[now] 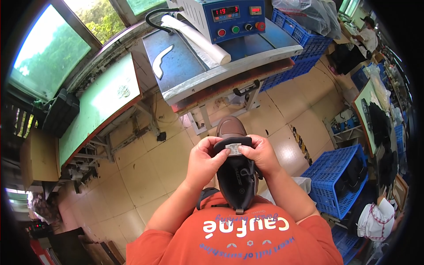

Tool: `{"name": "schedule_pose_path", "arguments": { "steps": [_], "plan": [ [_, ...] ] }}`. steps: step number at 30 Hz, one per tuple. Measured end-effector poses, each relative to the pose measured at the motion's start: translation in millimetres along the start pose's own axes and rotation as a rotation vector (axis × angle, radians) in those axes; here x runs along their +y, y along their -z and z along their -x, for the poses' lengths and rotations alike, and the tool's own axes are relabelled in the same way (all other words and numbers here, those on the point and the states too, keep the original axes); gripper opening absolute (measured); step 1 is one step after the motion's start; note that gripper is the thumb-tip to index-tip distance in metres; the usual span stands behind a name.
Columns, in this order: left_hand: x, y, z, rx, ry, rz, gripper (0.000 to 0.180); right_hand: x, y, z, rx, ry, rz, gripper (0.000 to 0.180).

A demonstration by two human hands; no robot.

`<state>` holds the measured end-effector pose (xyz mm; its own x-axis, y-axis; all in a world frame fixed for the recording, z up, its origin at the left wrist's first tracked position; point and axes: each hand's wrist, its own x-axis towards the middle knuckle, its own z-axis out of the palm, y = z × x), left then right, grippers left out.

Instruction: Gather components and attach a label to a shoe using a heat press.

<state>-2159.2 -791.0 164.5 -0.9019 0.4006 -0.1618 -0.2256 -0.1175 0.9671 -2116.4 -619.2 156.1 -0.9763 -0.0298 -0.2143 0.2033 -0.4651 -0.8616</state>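
A brown shoe (pixel 231 126) with a black lining is up against my chest, its toe pointing away from me and its heel near my orange shirt. Both hands grip its black tongue, which is folded back so that a small white label (pixel 233 149) shows. My left hand (pixel 206 158) pinches the tongue's left side, thumb at the label's edge. On the other side, my right hand (pixel 261 154) pinches the tongue, its thumb pressed by the label's right edge. Below them the dark inside of the shoe lies open, with a lace hanging at its right.
Ahead stands a blue machine (pixel 229 20) with buttons and lit displays on a metal-edged worktable (pixel 194 86); a white roll (pixel 198 39) and a curved white piece (pixel 161 62) lie there. A green-topped table (pixel 99 110) is left, blue crates (pixel 331 181) right. Other people are at far right.
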Motion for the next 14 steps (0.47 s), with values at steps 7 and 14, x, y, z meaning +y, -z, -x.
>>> {"name": "schedule_pose_path", "arguments": {
  "steps": [7, 14],
  "plan": [
    [-0.7, -1.7, 8.5, 0.023, -0.052, -0.021, 0.025, 2.0, 0.7, 5.4, -0.013, 0.023, 0.042, 0.013],
    [-2.9, -0.6, 9.5, 0.001, -0.093, -0.018, 0.025, 2.3, -1.4, 6.7, -0.009, 0.02, -0.066, 0.014]
  ]
}}
